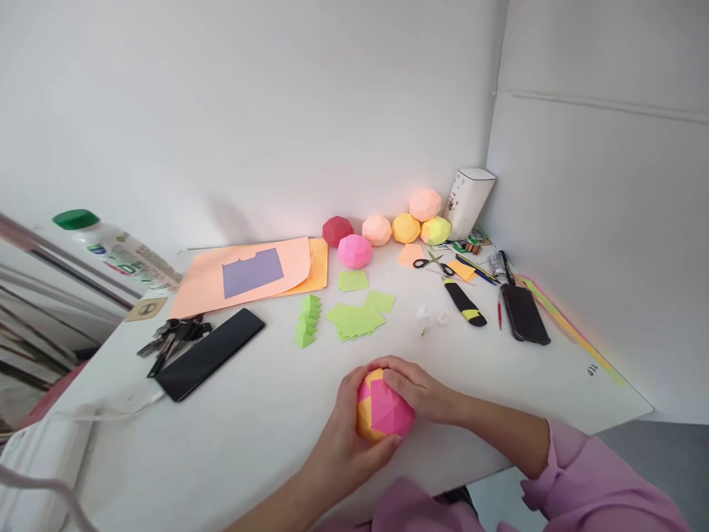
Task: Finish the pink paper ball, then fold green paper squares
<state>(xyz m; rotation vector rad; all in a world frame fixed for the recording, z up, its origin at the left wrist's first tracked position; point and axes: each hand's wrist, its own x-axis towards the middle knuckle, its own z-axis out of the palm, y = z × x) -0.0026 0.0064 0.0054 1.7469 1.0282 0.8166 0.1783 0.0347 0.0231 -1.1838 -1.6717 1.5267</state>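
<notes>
A faceted paper ball (391, 411), pink with yellow-orange parts, is held near the table's front edge. My left hand (346, 428) wraps round its left side and underside, thumb along the bottom. From the upper right my right hand (418, 388) closes over the ball, its thumb pressed on the top. Beyond my hands lies a loose pile of green paper pieces (357, 321). To its left stands a row of folded green paper pieces (308, 321), and a small green stack (353, 281) lies behind.
Several faceted paper balls (354, 252) sit along the back wall near a white container (470, 203). Scissors (435, 263), a cutter (464, 301) and a dark phone (525, 314) lie to the right. Leftward are peach sheets (193, 284), keys (174, 340), a black phone (210, 355) and a bottle (119, 251).
</notes>
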